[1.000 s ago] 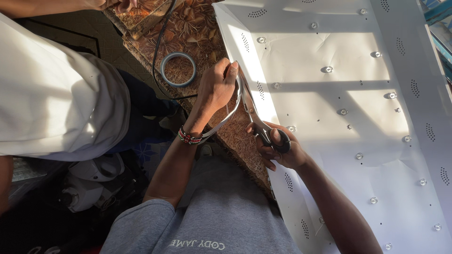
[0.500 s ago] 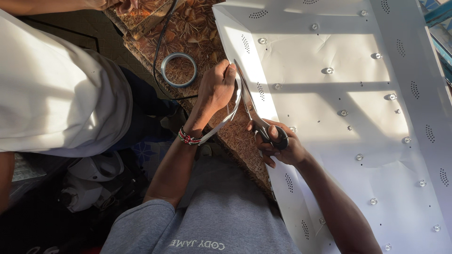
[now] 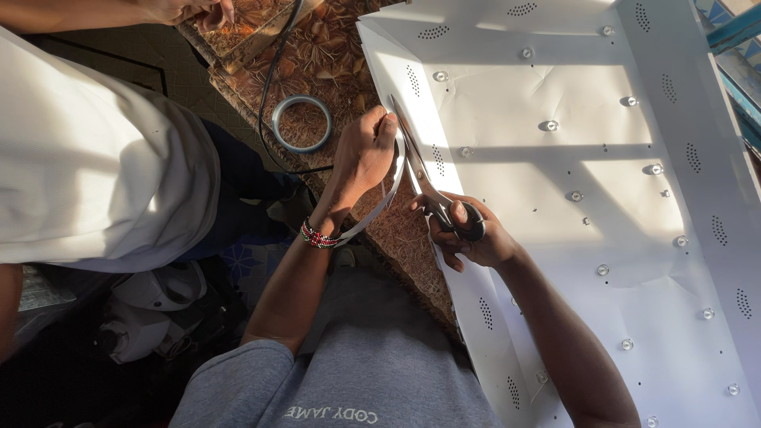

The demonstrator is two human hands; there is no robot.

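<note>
right hand (image 3: 474,238): closed through the handles of scissors (image 3: 428,186), blades along the left edge of a white sheet (image 3: 555,206). left hand (image 3: 365,150): pinched on the cut strip (image 3: 372,215), keeping it taut and clear of the blades. tape roll (image 3: 302,123) near the table (image 3: 333,63) edge.

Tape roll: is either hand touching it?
No. The tape roll lies alone on the patterned table, while the left hand pinches a white strip and the right hand grips scissors.
</note>
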